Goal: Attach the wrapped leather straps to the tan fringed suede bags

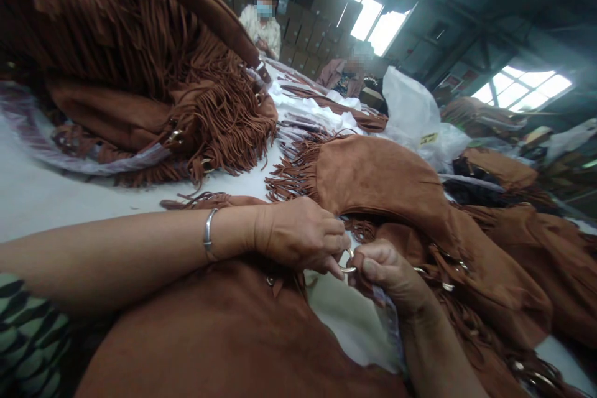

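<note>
My left hand (301, 233) and my right hand (389, 273) meet at a small metal ring (347, 268) on a brown suede fringed bag (382, 180). Both hands are closed in a pinch, fingers of each touching the ring. A silver bangle (209, 231) circles my left wrist. Another brown suede piece (224, 329) lies under my left forearm, close to me. White lining or paper (349, 317) shows between the two suede pieces below my hands.
A tall heap of fringed brown bags (140, 62) fills the upper left on clear plastic. More bags (536, 249) pile at the right. White plastic bags (410, 112) sit mid-table. Two people (263, 22) work at the far end, before stacked cartons.
</note>
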`<state>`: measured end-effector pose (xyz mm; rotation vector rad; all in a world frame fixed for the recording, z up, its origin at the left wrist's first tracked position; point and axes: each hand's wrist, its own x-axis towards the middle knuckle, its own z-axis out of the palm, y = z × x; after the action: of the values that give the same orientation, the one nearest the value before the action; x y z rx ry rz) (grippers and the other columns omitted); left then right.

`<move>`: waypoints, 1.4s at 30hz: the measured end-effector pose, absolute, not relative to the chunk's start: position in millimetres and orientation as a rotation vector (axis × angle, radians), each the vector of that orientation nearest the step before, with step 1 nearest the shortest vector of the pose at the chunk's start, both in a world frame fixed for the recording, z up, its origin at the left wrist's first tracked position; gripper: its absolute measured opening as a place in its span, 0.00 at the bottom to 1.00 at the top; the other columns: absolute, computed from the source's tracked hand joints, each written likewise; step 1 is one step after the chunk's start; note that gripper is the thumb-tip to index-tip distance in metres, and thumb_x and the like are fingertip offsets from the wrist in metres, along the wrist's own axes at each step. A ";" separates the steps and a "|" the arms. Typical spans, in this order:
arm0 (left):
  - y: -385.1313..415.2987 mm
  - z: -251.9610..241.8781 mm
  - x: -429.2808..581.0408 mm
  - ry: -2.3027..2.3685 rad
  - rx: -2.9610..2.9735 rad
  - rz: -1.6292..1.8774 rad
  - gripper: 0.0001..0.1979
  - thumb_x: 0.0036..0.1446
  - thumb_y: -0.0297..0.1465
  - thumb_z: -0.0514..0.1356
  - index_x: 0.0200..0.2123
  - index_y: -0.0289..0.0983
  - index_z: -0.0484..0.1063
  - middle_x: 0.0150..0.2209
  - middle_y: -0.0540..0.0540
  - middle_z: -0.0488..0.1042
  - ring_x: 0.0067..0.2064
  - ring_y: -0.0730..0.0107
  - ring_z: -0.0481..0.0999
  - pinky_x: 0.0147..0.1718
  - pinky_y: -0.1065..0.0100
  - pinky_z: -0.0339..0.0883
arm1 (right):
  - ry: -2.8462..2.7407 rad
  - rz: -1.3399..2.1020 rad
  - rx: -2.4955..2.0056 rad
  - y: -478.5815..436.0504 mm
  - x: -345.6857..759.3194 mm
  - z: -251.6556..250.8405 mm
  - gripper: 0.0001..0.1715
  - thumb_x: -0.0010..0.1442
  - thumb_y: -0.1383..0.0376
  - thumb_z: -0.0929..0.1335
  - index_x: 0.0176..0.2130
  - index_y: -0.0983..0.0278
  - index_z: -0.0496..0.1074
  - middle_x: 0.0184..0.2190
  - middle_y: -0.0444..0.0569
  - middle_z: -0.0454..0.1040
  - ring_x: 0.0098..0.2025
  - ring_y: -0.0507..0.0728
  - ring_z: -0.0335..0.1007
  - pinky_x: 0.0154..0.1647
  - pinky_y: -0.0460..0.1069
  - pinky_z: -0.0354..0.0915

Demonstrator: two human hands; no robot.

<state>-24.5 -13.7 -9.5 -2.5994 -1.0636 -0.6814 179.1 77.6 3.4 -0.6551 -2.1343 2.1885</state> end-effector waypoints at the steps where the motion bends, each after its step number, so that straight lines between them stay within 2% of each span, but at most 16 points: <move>1: -13.7 -9.0 -23.6 -1.096 -2.639 -0.641 0.20 0.63 0.43 0.49 0.37 0.33 0.70 0.32 0.45 0.72 0.31 0.70 0.71 0.25 0.66 0.59 | -2.203 2.123 -0.717 75.8 180.9 12.3 0.24 0.52 0.51 0.71 0.24 0.71 0.72 0.13 0.39 0.58 0.14 0.44 0.48 0.13 0.42 0.41; 3: -14.0 -7.7 -21.6 -1.111 -2.712 -0.569 0.19 0.63 0.43 0.50 0.36 0.34 0.70 0.32 0.45 0.73 0.31 0.71 0.71 0.26 0.66 0.60 | -2.425 1.936 -0.858 72.8 184.5 27.6 0.23 0.55 0.53 0.70 0.22 0.70 0.69 0.15 0.38 0.53 0.17 0.44 0.45 0.16 0.42 0.40; 5: -14.7 -6.3 -20.2 -1.067 -2.745 -0.538 0.19 0.63 0.44 0.50 0.38 0.34 0.70 0.33 0.45 0.73 0.32 0.70 0.71 0.26 0.66 0.60 | -2.556 1.873 -0.891 72.2 186.6 33.6 0.24 0.55 0.51 0.70 0.22 0.69 0.69 0.15 0.38 0.51 0.18 0.45 0.43 0.17 0.43 0.39; 8: -16.1 -4.4 -20.8 -1.004 -2.739 -0.544 0.19 0.63 0.43 0.50 0.39 0.34 0.70 0.34 0.45 0.73 0.32 0.69 0.71 0.27 0.65 0.60 | -2.469 2.088 -0.789 75.5 185.9 23.4 0.26 0.53 0.49 0.69 0.26 0.71 0.73 0.13 0.39 0.55 0.15 0.44 0.44 0.15 0.43 0.39; 11: -16.9 -3.5 -22.5 -0.982 -2.739 -0.526 0.19 0.64 0.42 0.48 0.40 0.33 0.70 0.34 0.44 0.73 0.33 0.69 0.71 0.28 0.65 0.60 | -2.345 2.238 -0.668 78.9 182.4 7.3 0.27 0.51 0.48 0.70 0.25 0.72 0.75 0.13 0.41 0.59 0.14 0.45 0.47 0.14 0.43 0.41; 17: -16.2 -4.1 -21.7 -1.122 -2.723 -0.523 0.20 0.63 0.44 0.48 0.39 0.34 0.70 0.34 0.45 0.72 0.33 0.69 0.71 0.26 0.66 0.58 | -2.291 2.179 -0.745 77.2 184.0 9.5 0.23 0.51 0.51 0.71 0.26 0.71 0.75 0.14 0.42 0.60 0.14 0.45 0.51 0.14 0.42 0.45; 20: -16.8 -2.4 -23.2 -1.162 -2.752 -0.584 0.20 0.63 0.45 0.49 0.44 0.36 0.70 0.37 0.44 0.72 0.34 0.69 0.71 0.25 0.67 0.57 | -2.227 2.177 -0.849 76.8 188.0 14.0 0.20 0.51 0.54 0.72 0.27 0.71 0.75 0.17 0.44 0.64 0.16 0.47 0.57 0.15 0.41 0.51; 24: -16.6 -1.0 -28.1 -1.141 -2.861 -0.643 0.21 0.59 0.45 0.55 0.50 0.38 0.68 0.39 0.45 0.72 0.34 0.71 0.71 0.27 0.69 0.59 | -2.184 2.278 -0.775 80.8 187.5 6.4 0.20 0.51 0.54 0.72 0.25 0.70 0.74 0.15 0.43 0.62 0.14 0.44 0.52 0.12 0.40 0.46; 27: -15.1 -2.7 -28.9 -1.196 -2.864 -0.624 0.19 0.59 0.44 0.56 0.47 0.37 0.70 0.40 0.44 0.72 0.34 0.71 0.72 0.27 0.70 0.58 | -2.146 2.290 -0.753 83.7 184.6 -0.8 0.21 0.50 0.53 0.73 0.24 0.70 0.73 0.13 0.42 0.61 0.13 0.44 0.49 0.10 0.40 0.43; 30: -13.7 -5.8 -26.8 -1.232 -2.805 -0.567 0.18 0.61 0.44 0.54 0.41 0.36 0.72 0.37 0.44 0.73 0.33 0.71 0.72 0.24 0.68 0.55 | -2.151 2.246 -0.803 83.5 183.4 0.0 0.21 0.50 0.53 0.73 0.24 0.70 0.74 0.13 0.42 0.62 0.12 0.45 0.50 0.10 0.41 0.44; 37: -16.4 -7.1 -23.1 -1.178 -2.778 -0.536 0.18 0.62 0.44 0.50 0.40 0.36 0.71 0.36 0.46 0.74 0.30 0.70 0.72 0.21 0.66 0.52 | -2.208 2.168 -0.897 80.3 184.6 7.1 0.20 0.50 0.53 0.73 0.25 0.69 0.75 0.14 0.42 0.62 0.13 0.44 0.51 0.11 0.41 0.44; 42: -16.7 -8.8 -22.2 -1.093 -2.798 -0.631 0.17 0.61 0.43 0.52 0.34 0.37 0.72 0.32 0.46 0.75 0.28 0.71 0.72 0.23 0.66 0.53 | -2.147 2.375 -0.882 81.8 184.4 0.3 0.20 0.52 0.53 0.72 0.25 0.68 0.70 0.16 0.44 0.66 0.15 0.47 0.59 0.14 0.41 0.49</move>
<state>-22.2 -16.7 -8.8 -2.7984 -1.0934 -0.6307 184.4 81.8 0.3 -0.8822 -2.1469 2.3753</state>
